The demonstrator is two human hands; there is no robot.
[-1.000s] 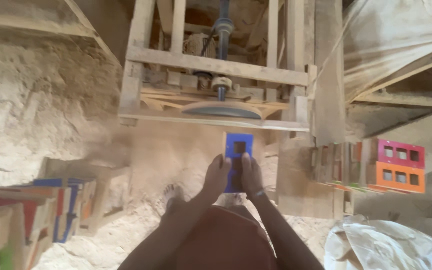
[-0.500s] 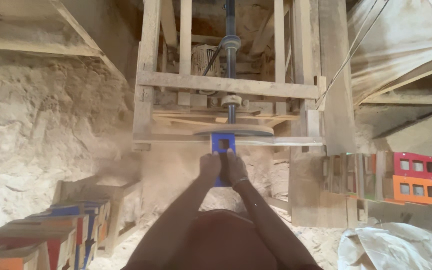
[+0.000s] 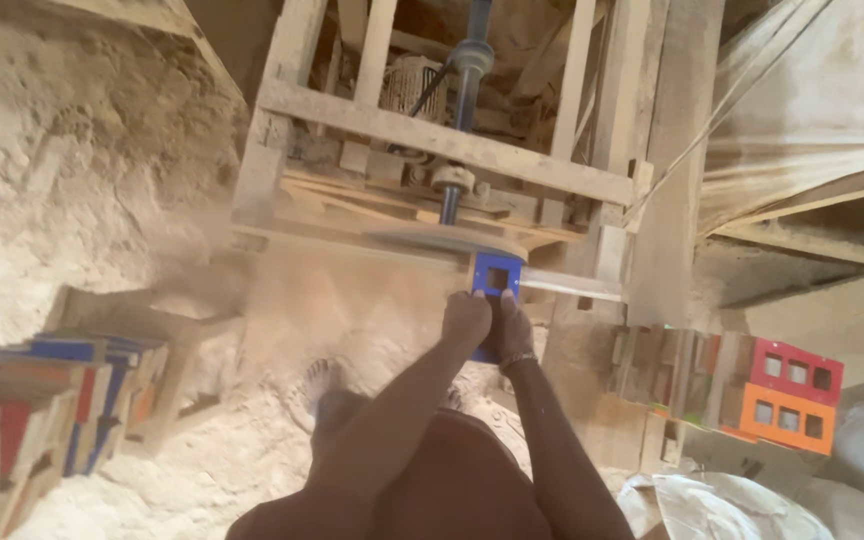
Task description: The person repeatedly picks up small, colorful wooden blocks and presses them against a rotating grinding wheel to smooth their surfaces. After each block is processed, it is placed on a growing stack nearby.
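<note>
both hands have pushed forward since a second ago: the blue block (image 3: pixel 495 283), then held short of the machine, now has its far end right at the rim of the grey disc (image 3: pixel 447 243) that sits on the vertical shaft (image 3: pixel 465 110). that reads as the piece being fed to the wheel for sanding, with dust hazing the air to the left of the disc. the left hand (image 3: pixel 467 318) is closed over the near end of the block and the right hand (image 3: pixel 514 332) presses close beside it, both gripping it between them. the block has a square hole through it and stands on end in front of the wooden frame (image 3: pixel 452 145). no true container shows; at the right, a stack of red and orange blocks (image 3: pixel 790 393) rests against raw wooden pieces, and at the left coloured boards (image 3: pixel 62 400) lean in a row. white sacks (image 3: pixel 722 505) lie at lower right, their contents hidden.
</note>
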